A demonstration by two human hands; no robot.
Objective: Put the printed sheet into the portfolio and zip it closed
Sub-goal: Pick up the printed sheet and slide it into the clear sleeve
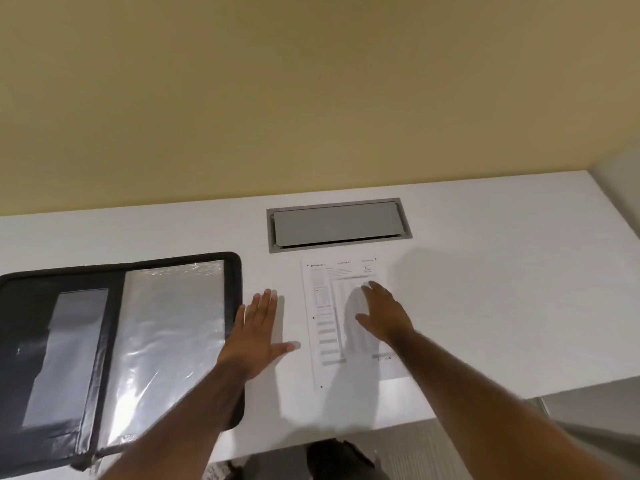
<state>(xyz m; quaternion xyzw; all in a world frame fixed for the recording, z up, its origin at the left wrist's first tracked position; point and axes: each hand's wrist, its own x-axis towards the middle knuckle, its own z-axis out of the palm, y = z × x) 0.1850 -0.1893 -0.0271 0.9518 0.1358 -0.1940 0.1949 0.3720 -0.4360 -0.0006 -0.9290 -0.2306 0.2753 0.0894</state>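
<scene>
Both your hands are spread out empty over the white table (467,306).

The portfolio (114,344) lies unzipped and flat at the left, its clear sleeve showing. Your left hand (256,337) is flat, fingers released, just beside its right edge. The printed sheet (346,317) lies right of it, below the grey hatch (337,224); your right hand (384,317) is over it, fingers loose, grasping nothing.

Two bare forearms, no sleeves, watch or rings; left grip (256,336) and right grip (382,315) ungloved.
</scene>
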